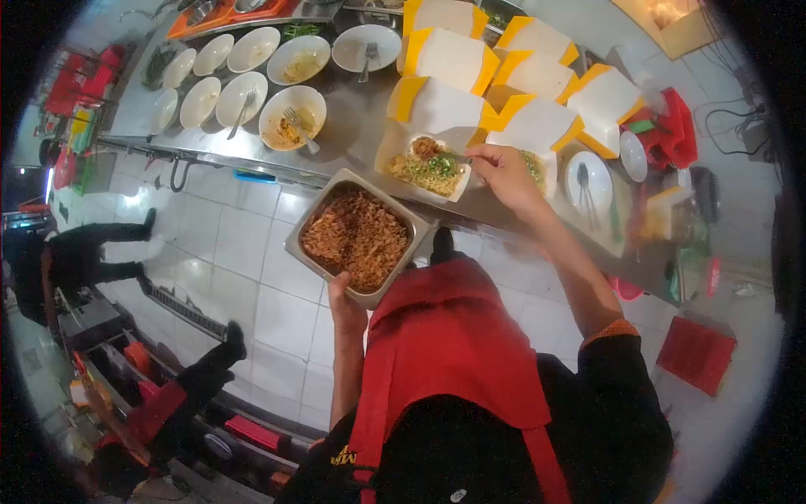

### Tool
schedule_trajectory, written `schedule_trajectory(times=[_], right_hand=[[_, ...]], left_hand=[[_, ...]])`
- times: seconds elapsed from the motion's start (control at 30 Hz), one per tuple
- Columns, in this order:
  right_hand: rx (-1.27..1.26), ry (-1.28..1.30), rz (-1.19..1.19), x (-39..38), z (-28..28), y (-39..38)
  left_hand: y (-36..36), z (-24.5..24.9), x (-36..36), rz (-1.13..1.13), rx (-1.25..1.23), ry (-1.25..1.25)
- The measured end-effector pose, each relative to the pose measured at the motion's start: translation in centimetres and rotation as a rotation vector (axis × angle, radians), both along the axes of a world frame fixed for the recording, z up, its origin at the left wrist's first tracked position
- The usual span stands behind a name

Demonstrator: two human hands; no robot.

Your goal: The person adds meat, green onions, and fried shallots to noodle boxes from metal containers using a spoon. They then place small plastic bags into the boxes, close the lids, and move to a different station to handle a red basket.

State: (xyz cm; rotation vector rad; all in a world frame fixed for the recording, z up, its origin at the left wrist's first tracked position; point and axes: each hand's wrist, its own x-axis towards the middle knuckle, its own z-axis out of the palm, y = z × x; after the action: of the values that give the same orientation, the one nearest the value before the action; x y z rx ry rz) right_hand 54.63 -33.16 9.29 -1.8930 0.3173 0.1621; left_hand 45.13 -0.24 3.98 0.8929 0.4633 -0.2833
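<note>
My left hand (pixel 346 309) grips the near rim of a square metal pan (pixel 304 250), thumb on top. Brown minced topping (pixel 361 239) fills much of the pan, which I hold off the counter in front of my red apron. My right hand (pixel 504 172) is closed in a pinch over an open takeaway box (pixel 382 155), on what looks like a small spoon (pixel 462 158), mostly hidden by the fingers. Inside that box are noodles (pixel 428 178) with chopped green onion (pixel 447 165) and a clump of brown topping (pixel 426 148).
Several more open yellow-and-white boxes (pixel 533 77) stand behind and to the right. White bowls (pixel 367 46), some with forks, line the steel counter (pixel 353 109) on the left. A plate with cutlery (pixel 588 181) lies right. Other people (pixel 159 412) are at the lower left.
</note>
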Motion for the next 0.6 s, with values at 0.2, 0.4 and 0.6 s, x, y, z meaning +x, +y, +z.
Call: schedule_trajectory(times=[0.2, 0.4, 0.6], right_hand=[[-0.952, -0.509, 0.264, -0.9, -1.6, -3.6], [-0.990, -0.723, 0.204, -2.8, 2.5, -1.7], [-0.914, -0.648, 0.462, -5.7, 6.7, 2.2]], left_hand=[[-2.6, 0.5, -0.5, 0.009, -0.006, -0.053], [-2.0, -1.2, -0.3, -0.033, 0.043, -0.021], [-5.5, -0.1, 1.7, -0.243, 0.059, -0.096]])
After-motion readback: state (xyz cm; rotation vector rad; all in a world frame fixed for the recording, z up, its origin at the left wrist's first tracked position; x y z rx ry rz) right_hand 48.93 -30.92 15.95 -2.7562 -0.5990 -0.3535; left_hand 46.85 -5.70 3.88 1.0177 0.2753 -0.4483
